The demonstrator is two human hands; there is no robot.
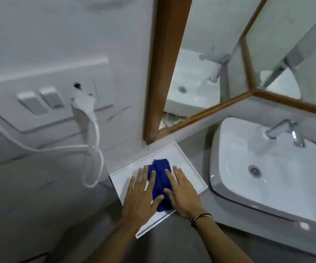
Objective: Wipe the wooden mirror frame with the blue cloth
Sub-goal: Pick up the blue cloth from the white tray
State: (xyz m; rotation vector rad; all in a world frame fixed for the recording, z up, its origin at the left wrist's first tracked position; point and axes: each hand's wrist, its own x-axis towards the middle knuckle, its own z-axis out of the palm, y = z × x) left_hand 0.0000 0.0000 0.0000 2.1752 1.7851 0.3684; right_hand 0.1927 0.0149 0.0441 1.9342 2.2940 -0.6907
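Note:
A blue cloth (160, 182) lies folded in a shallow white tray (189, 168) on the grey counter. My left hand (141, 196) rests flat on the cloth's left side, fingers spread, thumb on the fabric. On the cloth's right side lies my right hand (182, 192), flat too, with a band at the wrist. Neither hand grips the cloth. The wooden mirror frame (164, 69) rises just behind the tray, and its lower rail (210, 111) runs right above the counter.
A white basin (267, 179) with a chrome tap (284, 130) sits right of the tray. On the left wall a switch plate (39, 102) holds a white plug (83, 103), whose cable (94, 149) loops down near the tray's left corner.

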